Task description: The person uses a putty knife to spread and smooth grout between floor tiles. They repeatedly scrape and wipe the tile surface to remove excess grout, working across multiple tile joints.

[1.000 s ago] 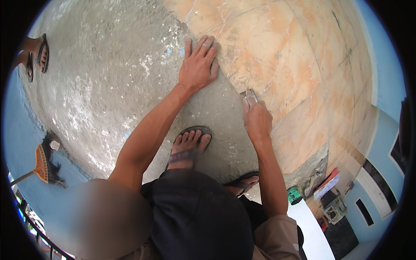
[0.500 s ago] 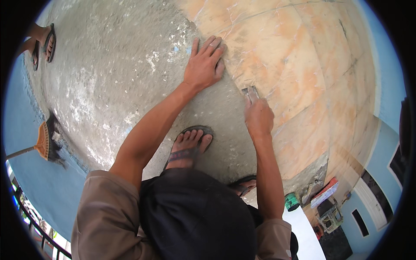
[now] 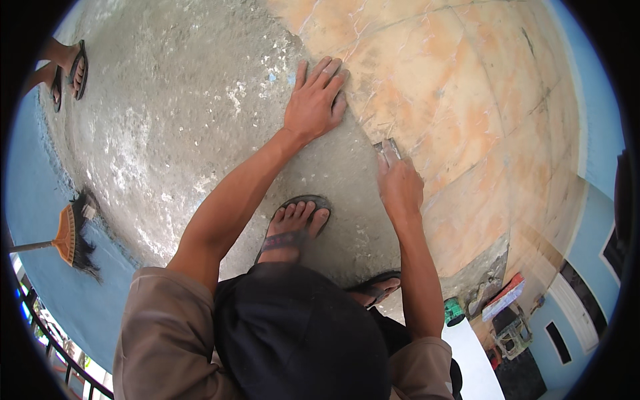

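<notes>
My left hand [image 3: 315, 100] rests with fingers spread on the rough grey concrete floor [image 3: 180, 127], its fingertips at the edge of the orange-cream marbled tiles [image 3: 440, 100]. Closer to me and to the right, my right hand [image 3: 400, 183] grips a small flat scraper [image 3: 387, 148], a dusty, dark-edged blade. Two fingers lie stretched along the top of it. The scraper is pressed down at the seam where tile meets concrete. Its handle, if any, is hidden in my palm.
My sandalled foot [image 3: 292, 227] stands on the concrete between my arms. Another person's sandalled foot [image 3: 78, 70] is at the far left. A broom [image 3: 67, 233] leans by the blue wall. A green container [image 3: 453, 311] and assorted tools lie at the lower right.
My right hand and the scraper have shifted slightly toward me along the tile edge. The left hand stays in place on the floor. The view has tilted a little.
</notes>
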A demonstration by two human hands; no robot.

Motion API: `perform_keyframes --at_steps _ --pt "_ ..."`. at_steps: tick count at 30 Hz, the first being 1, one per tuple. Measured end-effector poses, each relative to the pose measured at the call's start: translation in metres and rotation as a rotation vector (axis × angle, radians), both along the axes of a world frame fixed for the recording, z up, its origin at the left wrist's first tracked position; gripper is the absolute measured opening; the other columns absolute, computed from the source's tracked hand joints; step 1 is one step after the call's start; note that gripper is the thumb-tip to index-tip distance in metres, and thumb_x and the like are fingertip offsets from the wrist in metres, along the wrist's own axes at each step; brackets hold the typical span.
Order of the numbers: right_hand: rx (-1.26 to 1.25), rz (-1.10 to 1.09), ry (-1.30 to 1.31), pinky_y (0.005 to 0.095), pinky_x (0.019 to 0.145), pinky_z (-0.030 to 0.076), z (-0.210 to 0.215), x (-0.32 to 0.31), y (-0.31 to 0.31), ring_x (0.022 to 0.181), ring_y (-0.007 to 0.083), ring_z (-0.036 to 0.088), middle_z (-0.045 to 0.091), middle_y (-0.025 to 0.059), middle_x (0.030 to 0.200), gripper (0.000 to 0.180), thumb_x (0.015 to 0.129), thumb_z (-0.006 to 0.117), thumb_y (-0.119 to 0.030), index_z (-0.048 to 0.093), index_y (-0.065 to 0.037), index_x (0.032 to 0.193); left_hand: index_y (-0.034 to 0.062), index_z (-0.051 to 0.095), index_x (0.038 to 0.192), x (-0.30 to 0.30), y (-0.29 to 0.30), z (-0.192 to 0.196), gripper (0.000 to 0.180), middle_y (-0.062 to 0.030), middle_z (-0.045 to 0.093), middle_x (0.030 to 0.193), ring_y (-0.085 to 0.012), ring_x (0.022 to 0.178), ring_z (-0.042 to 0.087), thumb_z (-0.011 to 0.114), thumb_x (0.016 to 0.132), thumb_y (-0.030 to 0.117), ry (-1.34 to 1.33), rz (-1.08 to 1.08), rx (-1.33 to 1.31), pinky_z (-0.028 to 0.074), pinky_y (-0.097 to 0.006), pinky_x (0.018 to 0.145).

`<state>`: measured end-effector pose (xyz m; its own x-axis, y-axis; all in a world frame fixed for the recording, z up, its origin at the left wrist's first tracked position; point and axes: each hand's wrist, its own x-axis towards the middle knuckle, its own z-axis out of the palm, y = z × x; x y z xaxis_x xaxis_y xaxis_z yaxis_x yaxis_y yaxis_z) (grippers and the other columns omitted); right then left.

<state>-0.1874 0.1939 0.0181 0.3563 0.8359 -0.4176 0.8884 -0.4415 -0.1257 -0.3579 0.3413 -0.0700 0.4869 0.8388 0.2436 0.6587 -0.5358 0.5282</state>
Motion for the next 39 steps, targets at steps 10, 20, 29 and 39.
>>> perform_keyframes --at_steps 10,20,29,39 --pt "-0.03 0.015 0.03 0.0523 0.085 0.057 0.006 0.004 0.015 0.094 0.0449 0.072 0.071 0.0268 0.105 0.043 0.107 0.056 -0.035 0.066 -0.015 0.143 0.0107 0.061 0.141 -0.003 0.004 -0.001 0.049 -0.0111 0.05 0.158 -0.0297 0.152 0.039 0.063 0.092 0.018 0.017 -0.004 -0.009 0.02 -0.059 0.129" --pt "-0.014 0.03 0.032 0.0522 0.082 0.057 0.005 0.028 0.024 0.095 0.0445 0.071 0.072 0.0252 0.103 0.04 0.107 0.056 -0.037 0.068 -0.017 0.14 0.0094 0.061 0.141 0.0 0.002 0.001 0.049 -0.0117 0.051 0.157 -0.0305 0.152 0.04 0.063 0.092 0.017 0.01 -0.013 -0.026 0.021 -0.058 0.129" --pt "-0.004 0.195 0.016 0.0506 0.079 0.059 -0.001 0.049 0.037 0.09 0.0422 0.073 0.072 0.0242 0.102 0.039 0.106 0.056 -0.036 0.068 -0.02 0.139 0.0088 0.059 0.142 0.005 0.001 0.004 0.05 -0.0125 0.051 0.156 -0.0322 0.151 0.04 0.063 0.092 0.015 0.058 -0.023 0.003 0.021 -0.06 0.128" --pt "0.04 0.457 0.014 0.0472 0.071 0.058 0.008 0.108 0.044 0.08 0.0364 0.073 0.073 0.0147 0.092 0.034 0.103 0.062 -0.038 0.073 -0.024 0.131 0.0076 0.058 0.142 0.004 0.002 0.005 0.05 -0.0137 0.05 0.155 -0.0345 0.151 0.041 0.063 0.092 0.014 0.041 -0.025 -0.002 0.02 -0.062 0.127"
